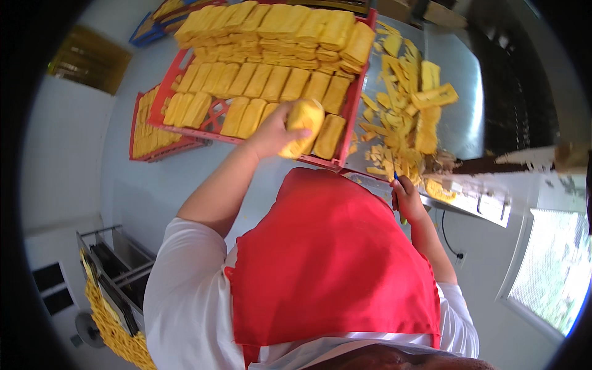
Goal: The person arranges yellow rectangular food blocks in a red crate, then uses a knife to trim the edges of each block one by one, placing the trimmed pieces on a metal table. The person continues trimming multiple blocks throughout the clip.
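Note:
My left hand [272,132] is closed round a rounded yellow oblong piece [306,117], held above the near edge of a red plastic crate [234,140]. Rows of flat yellow oblong slabs [268,80] fill most of that crate, stacked higher at its far side. My right hand [407,198] is wrapped round a small knife [396,176] with blue and green on its handle. Its thin blade points away from me, toward a heap of yellow trimmings [401,132] on the metal worktop [459,74].
A second red crate [176,148] of yellow slabs stands lower at the left. Blue crates [145,29] show at the far left. A metal frame [117,259] stands at the lower left, and a bright window [552,265] is at the right.

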`<state>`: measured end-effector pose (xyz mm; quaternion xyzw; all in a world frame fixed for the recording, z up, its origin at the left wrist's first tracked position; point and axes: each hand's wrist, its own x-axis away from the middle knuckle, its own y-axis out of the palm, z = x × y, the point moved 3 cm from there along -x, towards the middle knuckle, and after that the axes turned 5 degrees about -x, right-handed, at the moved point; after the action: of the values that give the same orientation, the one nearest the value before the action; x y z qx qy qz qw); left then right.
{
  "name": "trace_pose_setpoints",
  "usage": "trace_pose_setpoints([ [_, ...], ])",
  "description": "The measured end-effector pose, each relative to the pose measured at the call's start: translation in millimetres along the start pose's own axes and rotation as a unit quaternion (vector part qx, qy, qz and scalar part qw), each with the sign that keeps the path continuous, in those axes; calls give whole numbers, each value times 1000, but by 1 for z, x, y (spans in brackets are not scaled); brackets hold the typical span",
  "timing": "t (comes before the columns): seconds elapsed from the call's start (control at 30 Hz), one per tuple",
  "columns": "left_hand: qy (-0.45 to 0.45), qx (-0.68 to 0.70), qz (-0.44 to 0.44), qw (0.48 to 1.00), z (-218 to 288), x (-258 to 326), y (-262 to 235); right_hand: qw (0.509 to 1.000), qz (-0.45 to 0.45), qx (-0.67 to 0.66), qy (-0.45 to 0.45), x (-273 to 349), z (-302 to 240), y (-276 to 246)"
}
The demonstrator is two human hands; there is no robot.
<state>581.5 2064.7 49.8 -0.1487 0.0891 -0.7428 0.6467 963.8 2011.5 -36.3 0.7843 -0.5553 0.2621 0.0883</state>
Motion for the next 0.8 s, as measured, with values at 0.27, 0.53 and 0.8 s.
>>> trace_pose_setpoints([
  [0.27, -85, -310, 313, 894, -121, -11, -208, 995, 71, 73, 4, -7, -30, 28],
  [0.53, -264, -518, 171, 795, -193, -8, -238, 984, 148, 75, -72, -19, -93, 47],
  [0.8, -101, -425, 141, 888, -196, -9, -178, 983, 144, -35, -105, -36, -110, 77],
])
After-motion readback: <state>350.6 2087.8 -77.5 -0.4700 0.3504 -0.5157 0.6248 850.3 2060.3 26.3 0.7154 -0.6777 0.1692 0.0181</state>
